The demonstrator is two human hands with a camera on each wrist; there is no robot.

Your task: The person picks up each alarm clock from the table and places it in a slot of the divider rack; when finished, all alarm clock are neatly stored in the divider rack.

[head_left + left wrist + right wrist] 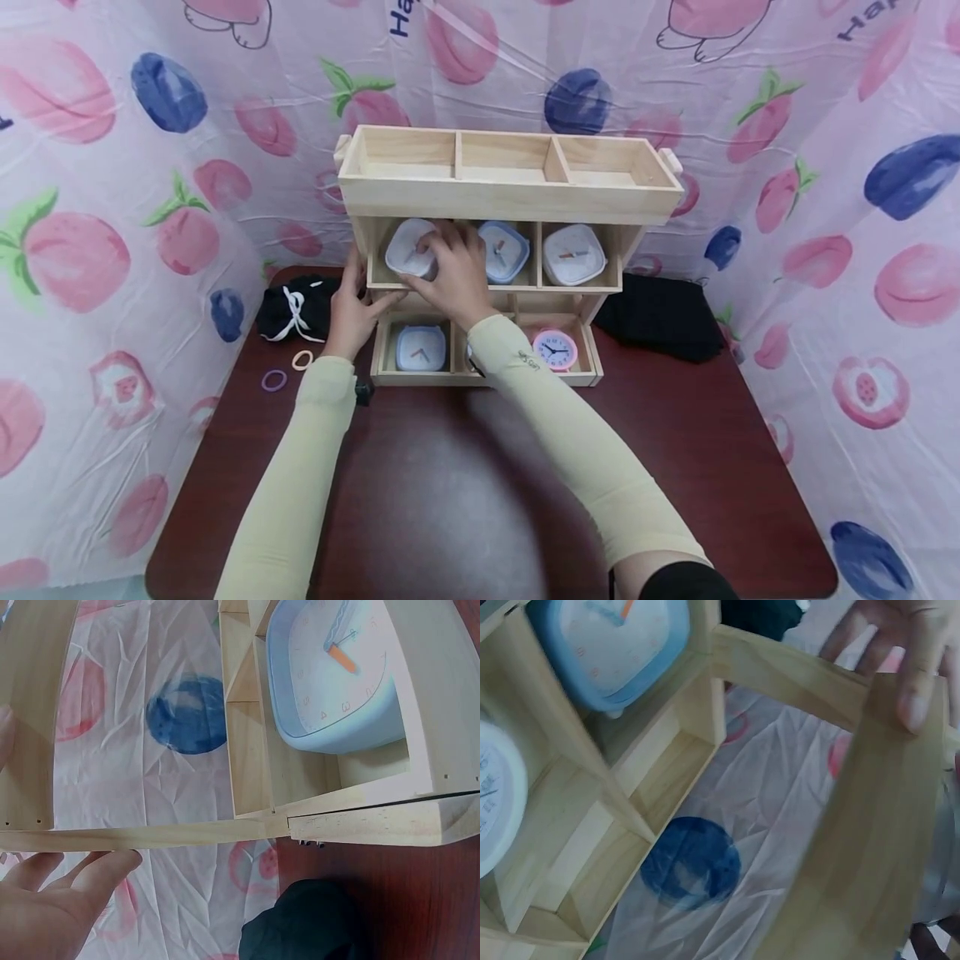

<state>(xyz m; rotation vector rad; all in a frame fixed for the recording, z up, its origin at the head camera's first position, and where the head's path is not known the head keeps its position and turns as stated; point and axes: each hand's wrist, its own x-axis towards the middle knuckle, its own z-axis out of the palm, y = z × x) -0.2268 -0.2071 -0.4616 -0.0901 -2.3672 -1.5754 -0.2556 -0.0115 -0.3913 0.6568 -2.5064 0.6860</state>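
Observation:
A wooden three-tier rack [510,196] stands at the back of the dark red table [450,483]. My right hand [441,248] reaches into the left compartment of the middle tier, fingers curled over a white square clock [405,250]. My left hand [363,287] rests on the rack's left side with the thumb along the front; in the left wrist view it [52,907] lies flat with straight fingers against the wooden edge [375,821]. A blue clock [513,257] and another white clock [573,254] fill the other middle compartments. The bottom tier holds a blue clock [420,347] [337,675] and a pink clock [555,349].
The three top-tier compartments hold nothing. A black pouch [292,310] with a white ribbon lies left of the rack, with a purple hair tie [273,381] and a cream one [302,360] near it. Black cloth [660,317] lies on the right. Peach-print sheeting surrounds the table.

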